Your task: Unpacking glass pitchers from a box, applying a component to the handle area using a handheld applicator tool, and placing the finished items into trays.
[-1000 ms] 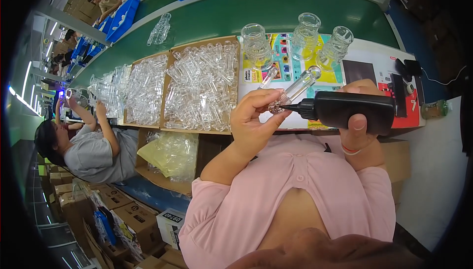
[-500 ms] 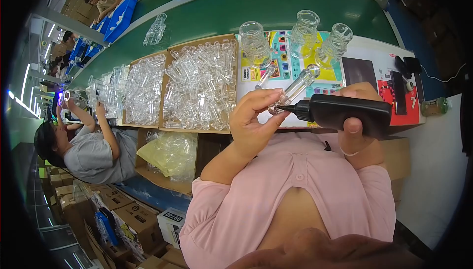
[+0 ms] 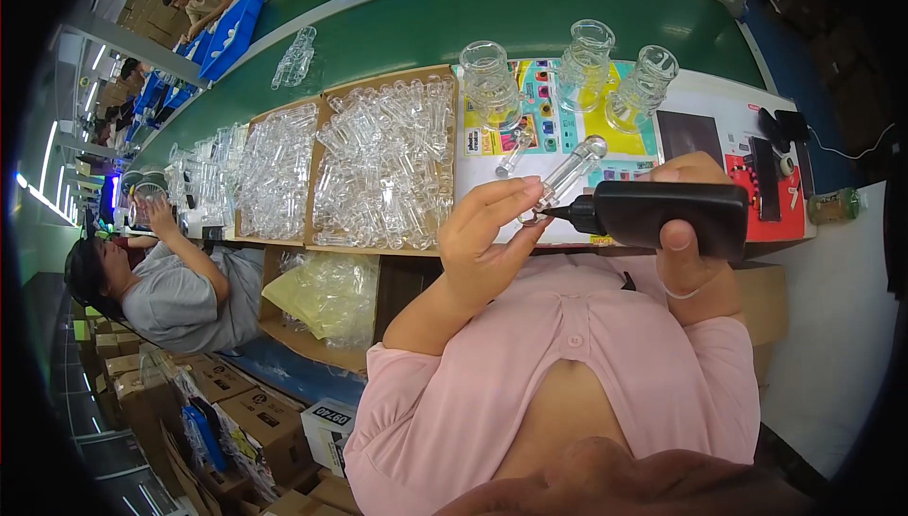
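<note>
Between the thumb and fingers of my left hand [image 3: 492, 232] is one end of a clear glass tube [image 3: 570, 174], its rounded far end tilted up and to the right. My right hand [image 3: 690, 261] grips a black squeeze bottle [image 3: 672, 217] lying nearly level. The bottle's thin pointed nozzle meets or almost meets the held end of the tube; the exact contact is too small to tell. Just beyond my left fingers a smaller clear glass piece [image 3: 514, 154] lies on the printed sheet. Three clear glass vessels [image 3: 490, 90] stand farther back.
To the left, a cardboard tray [image 3: 452, 152] is heaped with clear glass tubes, with another full tray [image 3: 274, 171] beside it. A phone-like black slab [image 3: 764, 178] and a jar [image 3: 836, 205] lie at the right. A co-worker in grey [image 3: 194, 284] handles glass at far left.
The glass tube has turned a little in my left fingers, its far end now more upright. The bottle has shifted slightly left. The co-worker's arms have moved.
</note>
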{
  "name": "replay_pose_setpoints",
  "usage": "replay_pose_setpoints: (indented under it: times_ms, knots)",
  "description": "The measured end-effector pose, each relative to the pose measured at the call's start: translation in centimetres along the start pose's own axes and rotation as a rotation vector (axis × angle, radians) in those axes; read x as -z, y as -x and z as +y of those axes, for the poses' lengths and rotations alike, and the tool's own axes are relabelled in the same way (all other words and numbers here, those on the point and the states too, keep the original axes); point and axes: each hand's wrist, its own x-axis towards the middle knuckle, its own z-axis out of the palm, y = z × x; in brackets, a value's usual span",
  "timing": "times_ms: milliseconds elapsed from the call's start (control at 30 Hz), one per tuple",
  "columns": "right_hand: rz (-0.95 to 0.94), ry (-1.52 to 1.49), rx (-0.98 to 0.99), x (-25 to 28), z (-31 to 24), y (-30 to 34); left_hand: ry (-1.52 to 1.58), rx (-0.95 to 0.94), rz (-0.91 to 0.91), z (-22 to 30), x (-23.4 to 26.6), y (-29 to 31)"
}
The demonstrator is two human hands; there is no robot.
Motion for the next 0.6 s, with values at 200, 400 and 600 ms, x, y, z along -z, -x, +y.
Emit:
replay_pose_setpoints:
  times_ms: [200,400,600]
  knots:
    - [-0.164,0.283,0.269,0.4,-1.1,-0.5,-0.098,-0.052,0.009,0.1,0.1,-0.2]
    - [-0.224,0.311,0.303,0.6,-1.6,0.8,-0.108,-0.066,-0.005,0.2,0.0,-0.5]
    - [-0.246,0.291,0.346,1.1,-1.5,0.5,0.054,0.153,-0.071,0.2,0.2,-0.1]
